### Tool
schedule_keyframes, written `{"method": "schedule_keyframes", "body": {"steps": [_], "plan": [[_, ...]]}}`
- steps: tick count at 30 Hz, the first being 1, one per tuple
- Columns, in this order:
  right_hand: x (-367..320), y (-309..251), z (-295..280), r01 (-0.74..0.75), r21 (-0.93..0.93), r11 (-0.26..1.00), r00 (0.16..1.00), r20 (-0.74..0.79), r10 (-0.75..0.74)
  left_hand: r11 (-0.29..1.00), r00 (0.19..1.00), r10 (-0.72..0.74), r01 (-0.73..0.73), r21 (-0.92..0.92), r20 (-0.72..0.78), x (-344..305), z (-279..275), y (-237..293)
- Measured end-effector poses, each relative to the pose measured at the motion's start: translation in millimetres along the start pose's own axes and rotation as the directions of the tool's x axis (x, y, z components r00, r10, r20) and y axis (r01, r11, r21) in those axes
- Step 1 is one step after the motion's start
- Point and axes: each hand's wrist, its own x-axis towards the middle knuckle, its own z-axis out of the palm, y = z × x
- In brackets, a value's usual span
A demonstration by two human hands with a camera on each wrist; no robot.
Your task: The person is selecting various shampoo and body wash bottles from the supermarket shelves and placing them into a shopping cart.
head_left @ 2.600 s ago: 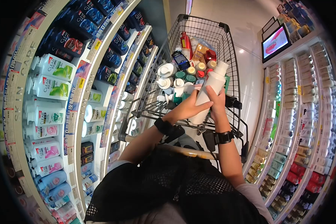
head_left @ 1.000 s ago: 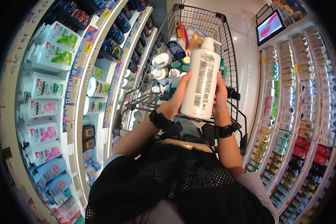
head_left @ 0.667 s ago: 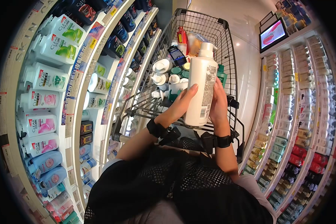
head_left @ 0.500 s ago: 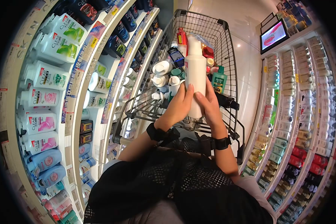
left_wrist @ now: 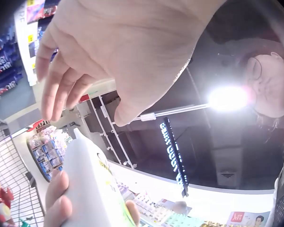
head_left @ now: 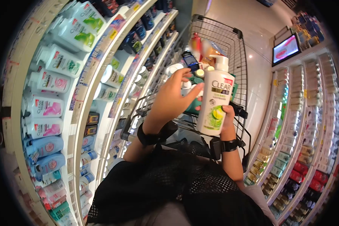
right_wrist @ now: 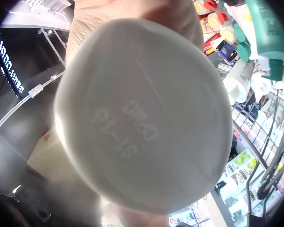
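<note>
A white Clear shampoo bottle with a pump top stands nearly upright over the cart's near end, its lime label facing me. My right hand grips its lower half, with the thumb across the front edge. To the left of the bottle, my left hand is raised off it with fingers loosely bent and nothing in them. The left wrist view shows that hand above the bottle's pump end. Filling the right wrist view is the bottle's base, which hides most of the right hand.
Ahead is a black wire cart holding several bottles, among them a dark blue pack. Shelves of shampoo line the left side close to my left arm. On the right stand more shelves and a small screen.
The bottle has turned from its back label, past its narrow side, to its front label. My left hand has let go and moved left; the right hand still holds on.
</note>
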Motion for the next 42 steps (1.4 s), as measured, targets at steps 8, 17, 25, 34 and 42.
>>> {"method": "schedule_keyframes", "body": {"steps": [8,17,25,34,42], "plan": [[-9.7,21.8,4.8,-0.271,-0.066,0.96,0.959,0.064,0.275,0.985,0.951,-0.149,0.166,-0.043,0.27,21.8,-31.4,13.4],[-11.1,25.1,9.0,-0.345,-0.03,0.938,0.926,0.149,0.346,0.985,0.713,-0.038,0.143,-0.093,0.7,44.0,-49.4,-10.4],[-8.0,25.0,-0.4,-0.244,-0.187,0.952,0.954,0.132,0.27,0.945,0.702,-0.276,0.323,0.052,0.657,41.2,-62.5,9.2],[13.2,11.8,16.9,-0.161,-0.515,0.842,0.953,-0.302,-0.002,0.978,0.977,-0.084,0.044,0.205,0.195,32.5,-102.6,0.2],[11.3,10.3,1.2,-0.164,-0.477,0.863,0.978,-0.191,0.08,0.598,0.972,0.228,-0.188,0.779,0.06,33.1,-105.9,-87.7]]}}
